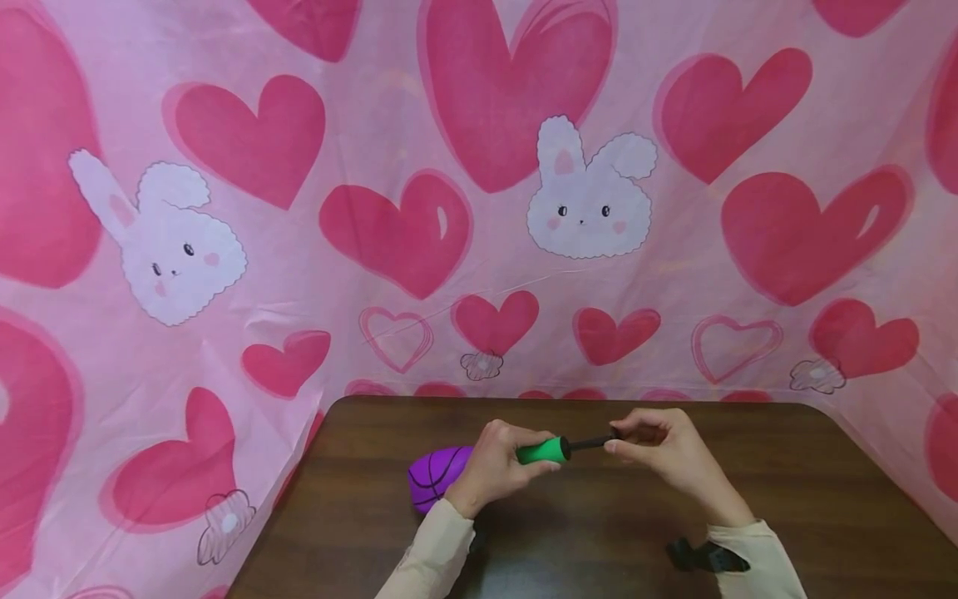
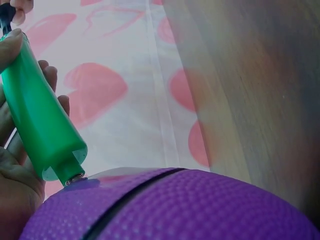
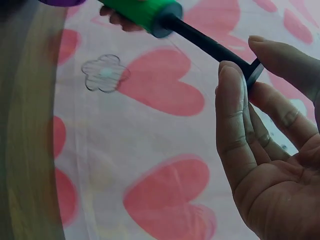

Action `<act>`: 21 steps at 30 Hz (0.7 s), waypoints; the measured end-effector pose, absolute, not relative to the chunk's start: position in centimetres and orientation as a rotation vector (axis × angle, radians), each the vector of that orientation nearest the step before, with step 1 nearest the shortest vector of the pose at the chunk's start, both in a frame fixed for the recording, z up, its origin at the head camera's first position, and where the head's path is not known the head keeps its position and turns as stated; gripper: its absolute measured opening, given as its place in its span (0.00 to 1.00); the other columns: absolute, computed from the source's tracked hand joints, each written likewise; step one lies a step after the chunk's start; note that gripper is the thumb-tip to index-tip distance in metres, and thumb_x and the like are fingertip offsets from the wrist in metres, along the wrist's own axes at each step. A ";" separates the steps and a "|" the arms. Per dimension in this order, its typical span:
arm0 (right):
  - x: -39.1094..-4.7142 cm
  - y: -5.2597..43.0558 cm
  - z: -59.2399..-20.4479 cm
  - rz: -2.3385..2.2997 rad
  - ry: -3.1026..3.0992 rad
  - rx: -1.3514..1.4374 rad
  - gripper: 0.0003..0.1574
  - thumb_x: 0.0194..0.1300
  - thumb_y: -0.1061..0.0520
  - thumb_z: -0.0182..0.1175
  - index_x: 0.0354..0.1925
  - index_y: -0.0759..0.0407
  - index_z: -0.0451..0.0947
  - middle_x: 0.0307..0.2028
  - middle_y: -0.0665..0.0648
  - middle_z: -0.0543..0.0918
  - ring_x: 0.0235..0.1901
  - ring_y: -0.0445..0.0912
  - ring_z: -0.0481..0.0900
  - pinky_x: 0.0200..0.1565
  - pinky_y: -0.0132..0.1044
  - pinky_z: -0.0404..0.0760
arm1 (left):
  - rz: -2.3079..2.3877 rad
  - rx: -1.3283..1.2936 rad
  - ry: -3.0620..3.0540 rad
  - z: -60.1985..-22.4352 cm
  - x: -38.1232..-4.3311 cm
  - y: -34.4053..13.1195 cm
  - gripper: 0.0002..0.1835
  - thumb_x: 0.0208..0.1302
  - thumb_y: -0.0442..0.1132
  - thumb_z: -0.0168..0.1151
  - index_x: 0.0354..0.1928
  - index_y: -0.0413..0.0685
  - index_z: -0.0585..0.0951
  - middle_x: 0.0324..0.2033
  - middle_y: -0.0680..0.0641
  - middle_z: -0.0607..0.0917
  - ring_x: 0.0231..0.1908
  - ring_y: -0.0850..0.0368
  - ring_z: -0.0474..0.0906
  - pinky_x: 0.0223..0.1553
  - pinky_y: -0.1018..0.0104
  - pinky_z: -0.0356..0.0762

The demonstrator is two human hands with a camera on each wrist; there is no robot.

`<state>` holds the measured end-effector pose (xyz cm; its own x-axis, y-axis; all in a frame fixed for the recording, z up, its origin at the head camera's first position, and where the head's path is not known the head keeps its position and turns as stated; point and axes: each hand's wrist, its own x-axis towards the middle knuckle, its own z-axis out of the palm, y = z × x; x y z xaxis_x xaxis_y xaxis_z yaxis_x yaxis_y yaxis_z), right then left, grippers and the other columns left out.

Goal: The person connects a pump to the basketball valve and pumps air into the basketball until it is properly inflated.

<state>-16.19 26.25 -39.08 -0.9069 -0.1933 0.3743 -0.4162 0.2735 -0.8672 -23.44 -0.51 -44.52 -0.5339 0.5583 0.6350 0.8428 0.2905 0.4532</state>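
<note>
Left grip (image 1: 494, 466) is wrapped round the green pump (image 1: 542, 451), thumb laid along the barrel; probably there to hold the body steady against any pull on the rod. Right grip (image 1: 662, 443) pinches the black handle (image 3: 255, 71) between thumb and fingers. Rod (image 1: 588, 443) is drawn out and spans the gap between the two grips, roughly in line with the barrel, which should keep side load low. Purple ball (image 1: 434, 477) sits just beyond the left grip, on the side away from the right one. Left-wrist view has the pump's metal tip (image 2: 75, 179) up against it; can't see how deep. Tabletop (image 1: 599, 524) is below both grips; can't tell if the ball rests on it.
</note>
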 end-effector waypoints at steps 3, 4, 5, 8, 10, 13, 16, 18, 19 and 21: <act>-16.7 25.2 -39.6 1.718 -2.368 0.547 0.12 0.60 0.68 0.73 0.42 0.75 0.85 0.31 0.43 0.90 0.27 0.41 0.90 0.32 0.42 0.90 | -1.106 -1.266 -2.206 -44.6 -23.4 -0.4 0.19 0.55 0.45 0.82 0.48 0.48 0.92 0.38 0.51 0.94 0.33 0.69 0.87 0.38 0.83 0.78; -16.9 24.8 -39.7 1.722 -2.375 0.544 0.13 0.60 0.67 0.73 0.41 0.75 0.85 0.31 0.45 0.90 0.27 0.41 0.90 0.32 0.42 0.90 | -1.105 -1.265 -2.207 -44.5 -23.4 -0.4 0.19 0.55 0.45 0.82 0.48 0.48 0.92 0.38 0.51 0.94 0.32 0.69 0.87 0.38 0.84 0.78; -17.0 24.5 -39.9 1.717 -2.383 0.546 0.13 0.60 0.66 0.74 0.41 0.74 0.85 0.31 0.46 0.90 0.26 0.42 0.90 0.32 0.43 0.90 | -1.108 -1.267 -2.206 -44.5 -23.4 -0.4 0.19 0.55 0.45 0.82 0.48 0.47 0.92 0.38 0.51 0.94 0.32 0.69 0.86 0.38 0.84 0.79; -17.4 23.7 -40.3 1.697 -2.401 0.559 0.12 0.60 0.65 0.75 0.40 0.72 0.86 0.33 0.54 0.91 0.26 0.43 0.90 0.32 0.46 0.90 | -1.126 -1.272 -2.205 -44.5 -23.4 -0.3 0.18 0.55 0.43 0.82 0.47 0.47 0.92 0.37 0.50 0.94 0.31 0.69 0.85 0.37 0.84 0.78; -17.5 23.4 -40.4 1.686 -2.406 0.557 0.11 0.60 0.64 0.75 0.39 0.71 0.86 0.34 0.58 0.91 0.26 0.43 0.89 0.31 0.46 0.90 | -1.133 -1.279 -2.204 -44.4 -23.4 -0.3 0.17 0.55 0.43 0.82 0.47 0.47 0.92 0.36 0.50 0.94 0.30 0.70 0.84 0.36 0.84 0.77; -17.6 23.2 -40.6 1.685 -2.413 0.540 0.10 0.60 0.64 0.75 0.38 0.70 0.86 0.34 0.60 0.91 0.26 0.42 0.88 0.31 0.45 0.89 | -1.133 -1.288 -2.203 -44.4 -23.4 -0.2 0.17 0.55 0.43 0.82 0.46 0.46 0.92 0.36 0.50 0.94 0.29 0.71 0.83 0.36 0.85 0.77; -17.5 23.2 -40.7 1.685 -2.425 0.528 0.09 0.60 0.64 0.75 0.39 0.69 0.86 0.33 0.58 0.91 0.26 0.41 0.88 0.31 0.42 0.89 | -1.130 -1.296 -2.196 -44.5 -23.4 -0.3 0.17 0.56 0.44 0.82 0.46 0.46 0.92 0.36 0.50 0.94 0.30 0.72 0.83 0.36 0.84 0.77; -17.5 23.2 -40.7 1.671 -2.437 0.530 0.10 0.60 0.64 0.75 0.39 0.68 0.86 0.33 0.57 0.90 0.26 0.41 0.88 0.32 0.42 0.89 | -1.139 -1.299 -2.196 -44.6 -23.4 -0.3 0.17 0.56 0.44 0.81 0.47 0.46 0.92 0.36 0.50 0.94 0.30 0.72 0.83 0.37 0.84 0.78; -17.5 23.2 -40.7 1.661 -2.440 0.534 0.10 0.61 0.64 0.75 0.39 0.68 0.86 0.33 0.57 0.90 0.26 0.41 0.87 0.32 0.41 0.89 | -1.145 -1.300 -2.196 -44.6 -23.5 -0.3 0.17 0.57 0.44 0.81 0.47 0.46 0.92 0.36 0.50 0.94 0.30 0.72 0.83 0.37 0.84 0.78; -17.5 23.2 -40.7 1.643 -2.442 0.535 0.09 0.61 0.63 0.75 0.39 0.67 0.86 0.34 0.59 0.90 0.26 0.40 0.87 0.32 0.41 0.89 | -1.159 -1.298 -2.200 -44.8 -23.5 -0.4 0.18 0.57 0.45 0.81 0.48 0.46 0.92 0.37 0.50 0.94 0.31 0.73 0.83 0.38 0.84 0.79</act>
